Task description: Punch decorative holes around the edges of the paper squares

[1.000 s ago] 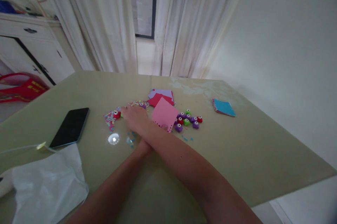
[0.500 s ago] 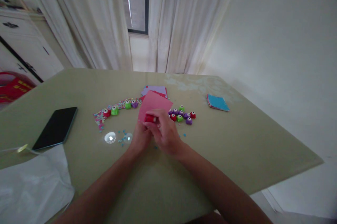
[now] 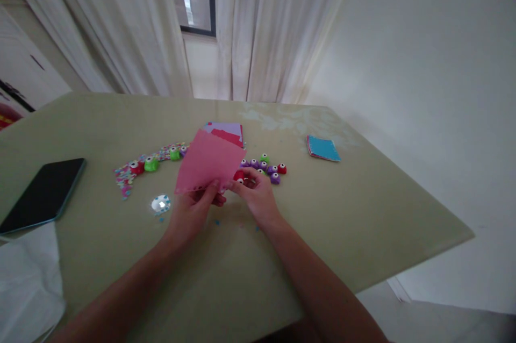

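A sheet of pink paper (image 3: 212, 162) is raised above the table, its near edge showing small punched notches. My left hand (image 3: 192, 218) pinches that near edge between thumb and fingers. At the sheet's right corner, my right hand (image 3: 260, 198) has its fingers closed around a small red paper punch (image 3: 239, 176) with round white eyes, partly hidden by the fingers. Just beyond that hand stand several similar purple, green and red eyed punches (image 3: 274, 177). To the left, more eyed punches (image 3: 151, 164) sit beside a strip of colourful paper confetti (image 3: 124, 184).
Behind the pink sheet lie lilac and red papers (image 3: 229, 130). A blue-topped paper stack (image 3: 323, 148) rests at the right. At the left are a dark phone (image 3: 44, 192) and a white cloth-like item (image 3: 30, 278). A clear dome (image 3: 160, 203) sits near blue bits.
The pink sheet has tilted and shifted left with my left hand. My right hand has moved the red punch off the sheet's near edge to its right corner. The view has turned slightly right.
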Demonstrator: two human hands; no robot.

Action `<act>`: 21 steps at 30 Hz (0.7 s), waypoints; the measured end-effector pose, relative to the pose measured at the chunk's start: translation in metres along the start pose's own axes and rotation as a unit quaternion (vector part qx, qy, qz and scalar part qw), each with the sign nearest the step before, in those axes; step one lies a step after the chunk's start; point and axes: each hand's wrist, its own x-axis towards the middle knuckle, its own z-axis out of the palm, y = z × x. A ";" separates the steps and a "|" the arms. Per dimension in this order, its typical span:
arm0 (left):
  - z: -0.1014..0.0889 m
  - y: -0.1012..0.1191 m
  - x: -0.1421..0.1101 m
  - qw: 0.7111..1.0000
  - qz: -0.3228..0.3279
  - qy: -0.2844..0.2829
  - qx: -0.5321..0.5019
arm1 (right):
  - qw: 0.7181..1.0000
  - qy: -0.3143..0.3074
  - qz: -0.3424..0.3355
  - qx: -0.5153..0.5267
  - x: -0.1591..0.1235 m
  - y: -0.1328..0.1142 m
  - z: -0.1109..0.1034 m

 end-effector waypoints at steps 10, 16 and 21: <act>-0.003 0.000 0.005 0.999 0.023 0.013 0.029 | 1.000 -0.019 0.008 -0.021 -0.002 0.000 -0.001; -0.004 0.001 0.004 0.997 0.047 -0.017 0.062 | 0.999 -0.031 0.002 -0.028 -0.001 0.001 -0.003; -0.009 0.003 0.007 0.993 0.058 -0.051 0.088 | 0.998 -0.050 0.016 -0.029 0.002 0.001 -0.008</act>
